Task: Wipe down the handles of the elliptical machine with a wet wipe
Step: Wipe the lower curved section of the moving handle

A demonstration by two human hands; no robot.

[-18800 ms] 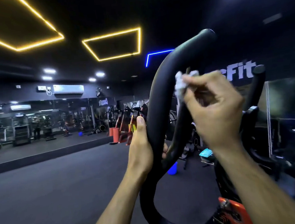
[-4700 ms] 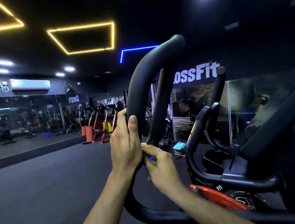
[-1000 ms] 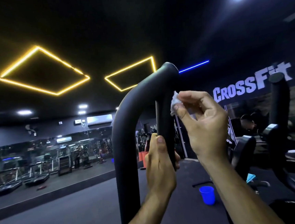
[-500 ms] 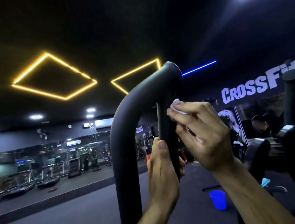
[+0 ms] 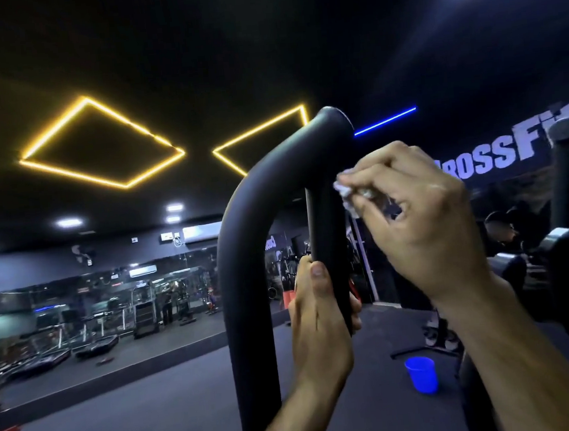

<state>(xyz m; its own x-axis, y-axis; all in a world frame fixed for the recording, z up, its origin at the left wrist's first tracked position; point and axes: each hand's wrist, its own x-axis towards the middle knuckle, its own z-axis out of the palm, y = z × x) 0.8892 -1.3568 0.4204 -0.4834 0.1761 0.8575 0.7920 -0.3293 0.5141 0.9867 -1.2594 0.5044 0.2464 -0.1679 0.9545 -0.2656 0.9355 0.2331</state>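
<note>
Wet wipe [image 5: 347,199], soft and light, is pinched by the right hand [image 5: 414,224] against the stiff black handle [image 5: 324,218]; the left hand [image 5: 319,315] grips the handle lower, steadying it.

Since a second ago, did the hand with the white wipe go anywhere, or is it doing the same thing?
The right hand slid a little lower and rightward beside the black handle, just under its top bend, still pinching the white wipe against it. Nothing was let go or newly picked up. The left hand keeps gripping the handle lower down, and the blue cup stays on the floor.
</note>
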